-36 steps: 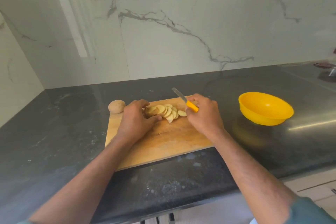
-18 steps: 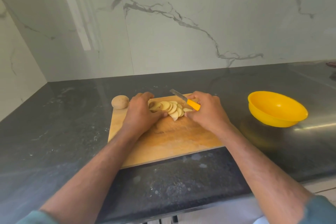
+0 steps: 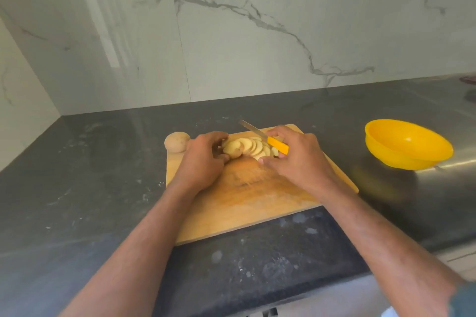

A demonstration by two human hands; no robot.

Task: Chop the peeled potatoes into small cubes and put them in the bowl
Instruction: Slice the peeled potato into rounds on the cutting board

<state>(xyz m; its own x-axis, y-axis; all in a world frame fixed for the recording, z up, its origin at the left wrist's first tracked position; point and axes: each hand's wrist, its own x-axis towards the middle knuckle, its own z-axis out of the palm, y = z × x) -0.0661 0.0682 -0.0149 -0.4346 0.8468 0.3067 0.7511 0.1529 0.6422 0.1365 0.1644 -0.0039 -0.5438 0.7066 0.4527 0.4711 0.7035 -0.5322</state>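
Left hand [image 3: 203,159]: palm down on the wooden cutting board [image 3: 257,203], fingers curled around the near-left end of the fanned potato slices [image 3: 247,148], thumb and fingertips pressing the outermost slice; it grips the stack.

Right hand [image 3: 298,162]: fingers wrapped round the yellow handle of a knife [image 3: 268,137]; the thumb tip lies beside the right end of the slices, against the board. The steel blade points up and to the left past the fingers, above the far edge of the slices.

Potato slices: an overlapping row of pale rounds between the two sets of fingers, on the far half of the board.

Whole potato [image 3: 177,141]: unpeeled-looking, just left of the left fingers, at the board's far-left corner.

Yellow bowl [image 3: 408,148]: well to the right of the right hand, on the dark stone counter [image 3: 90,188].
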